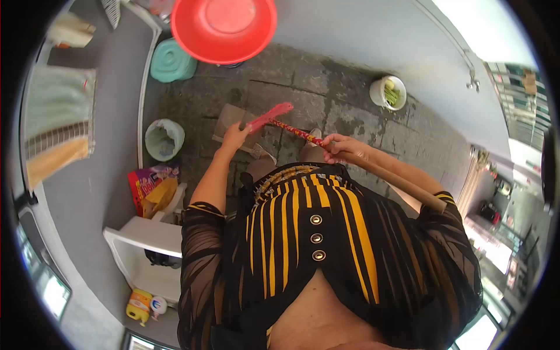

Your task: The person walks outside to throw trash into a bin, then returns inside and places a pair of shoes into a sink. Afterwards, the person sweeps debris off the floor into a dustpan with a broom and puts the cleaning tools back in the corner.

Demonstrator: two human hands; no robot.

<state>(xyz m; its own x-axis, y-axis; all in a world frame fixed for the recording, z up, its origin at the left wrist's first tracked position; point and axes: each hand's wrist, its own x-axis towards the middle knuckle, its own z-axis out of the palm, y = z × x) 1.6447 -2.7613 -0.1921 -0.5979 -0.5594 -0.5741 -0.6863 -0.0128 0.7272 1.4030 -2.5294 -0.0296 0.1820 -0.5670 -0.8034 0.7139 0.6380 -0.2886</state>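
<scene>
My left hand [235,137] is closed around one end of a pink plastic piece [272,115], long and flat with a rounded far end; its exact kind is unclear. My right hand [345,148] grips a long pole [385,174], with a red-and-yellow patterned part and a plain brown part. The patterned end meets the pink piece just beyond my left hand; whether they are joined does not show. The brown end runs back along my right forearm to the elbow. Below my left hand lies a flat greyish-beige piece [231,118], partly hidden.
Ahead are a large red basin [224,49] and a lidded turquoise bucket [173,62]. A lined bin [164,140] and a colourful bag [140,185] stand left. A white bucket with greens [378,94] sits by the right wall. The grey floor [271,74] has damp patches.
</scene>
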